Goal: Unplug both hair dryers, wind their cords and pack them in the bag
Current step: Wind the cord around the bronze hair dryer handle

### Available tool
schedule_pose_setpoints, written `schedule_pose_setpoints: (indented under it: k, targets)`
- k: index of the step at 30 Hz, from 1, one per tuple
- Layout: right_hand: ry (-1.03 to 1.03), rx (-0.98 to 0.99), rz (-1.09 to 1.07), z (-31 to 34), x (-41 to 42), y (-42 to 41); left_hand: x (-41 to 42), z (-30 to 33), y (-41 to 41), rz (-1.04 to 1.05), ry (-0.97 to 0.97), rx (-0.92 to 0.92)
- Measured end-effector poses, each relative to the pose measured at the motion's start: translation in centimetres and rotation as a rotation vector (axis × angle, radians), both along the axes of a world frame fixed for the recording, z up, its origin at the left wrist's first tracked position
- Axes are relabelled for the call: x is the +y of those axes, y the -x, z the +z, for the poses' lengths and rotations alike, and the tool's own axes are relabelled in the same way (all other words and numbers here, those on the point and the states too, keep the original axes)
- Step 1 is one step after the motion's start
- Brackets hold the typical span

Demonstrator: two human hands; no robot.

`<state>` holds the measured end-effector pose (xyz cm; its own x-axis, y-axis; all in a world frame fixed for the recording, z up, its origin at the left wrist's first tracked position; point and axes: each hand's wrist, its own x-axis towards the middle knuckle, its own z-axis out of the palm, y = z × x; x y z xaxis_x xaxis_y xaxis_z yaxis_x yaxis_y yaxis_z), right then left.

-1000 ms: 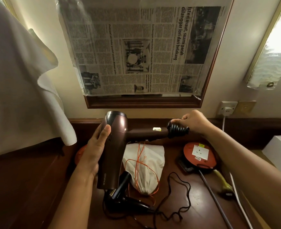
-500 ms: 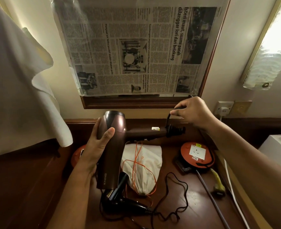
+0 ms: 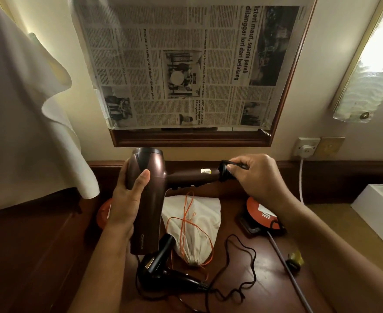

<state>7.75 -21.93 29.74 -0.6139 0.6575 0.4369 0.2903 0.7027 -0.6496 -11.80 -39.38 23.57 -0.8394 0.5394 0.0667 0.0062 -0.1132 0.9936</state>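
Right hand dropped, fingers pinching cord onto brown dryer; left hand grips it; black dryer unwound, bag unpacked

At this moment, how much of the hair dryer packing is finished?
Done: little. In hand: left hand holds the brown hair dryer; right hand winds its black cord at the handle. Left: small black dryer lies loose-corded; white drawstring bag looks closed.

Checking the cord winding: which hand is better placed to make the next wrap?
Right hand: it already pinches the black cord at the handle end, while the left hand grips the brown hair dryer.
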Motion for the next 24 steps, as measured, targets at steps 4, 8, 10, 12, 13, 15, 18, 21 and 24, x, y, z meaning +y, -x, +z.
schedule_pose_setpoints:
  k: [4,8,10,12,13,15,18,21,24]
  targets:
    - [0.284,0.051,0.1,-2.7,-2.1,0.2,0.1,0.0,-0.2,0.035,-0.019,0.005]
    - [0.45,0.094,0.148,-6.2,-3.6,0.4,0.1,-0.4,0.0,0.055,-0.013,0.005]
    - [0.498,0.13,0.171,-7.2,-4.0,0.4,0.1,-0.8,0.1,0.063,-0.005,0.002]
    - [0.526,0.159,0.198,-7.9,-4.3,0.6,0.2,-0.9,0.0,0.066,-0.01,-0.009]
    - [0.523,0.166,0.196,-8.2,-4.4,0.6,0.3,-1.1,0.0,0.067,-0.012,-0.013]
    - [0.51,0.198,0.171,-8.6,-4.6,0.8,0.5,-1.2,-0.1,0.069,-0.013,-0.014]
    - [0.506,0.235,0.138,-9.0,-4.6,1.0,0.6,-1.2,-0.1,0.076,-0.012,-0.022]
    - [0.523,0.216,0.121,-9.5,-4.3,1.3,0.7,-1.3,0.1,0.08,-0.011,-0.045]
    - [0.622,0.228,0.131,-10.1,-4.4,1.5,0.7,-1.2,0.4,0.073,-0.01,-0.068]
